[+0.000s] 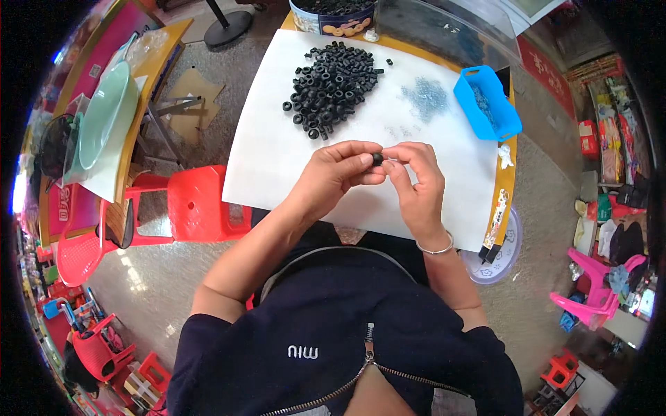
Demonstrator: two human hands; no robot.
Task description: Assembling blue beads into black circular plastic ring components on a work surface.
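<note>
Over the near half of a white-covered table [277, 159], my two hands meet. Between thumb and fingers, my left hand [334, 166] holds a small round black part [377, 159], like those in the pile. My right hand [420, 184] is closed in a pinch at the part's right side; whatever is in its fingertips is too small to name. Beyond my left hand lies a heap of short black cylindrical parts [333, 87], many with a hole through them. Tiny bluish, see-through pieces [425, 98] are spread on the white surface beyond my right hand.
A blue plastic basket [512, 126] holding more tiny pieces stands at the table's right edge. At the far edge is a round tub [326, 24] of black parts. Left of the table are a red stool [198, 204] and a side table with a green basin [111, 118].
</note>
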